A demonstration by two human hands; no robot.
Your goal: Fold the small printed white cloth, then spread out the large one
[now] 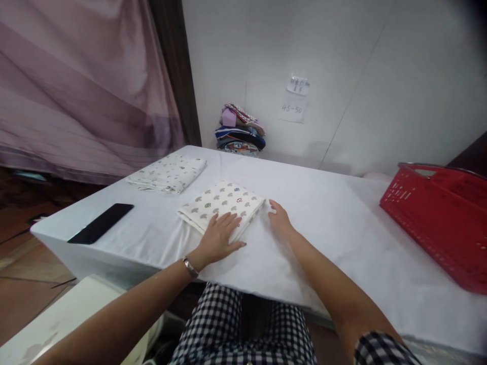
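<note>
A black phone (101, 223) lies at the left edge of a white-draped tabletop (342, 233), with a folded printed cloth (167, 173) behind it. Near the middle, the left hand (219, 237) presses flat, fingers spread, on the near corner of a second folded patterned cloth (222, 203), while the right hand (279, 219) rests open against its right edge. A red plastic basket (441, 223) sits far right. Stacked fabrics (239, 131) stand against the white wall (361, 76), beside a mauve curtain (76, 86).
</note>
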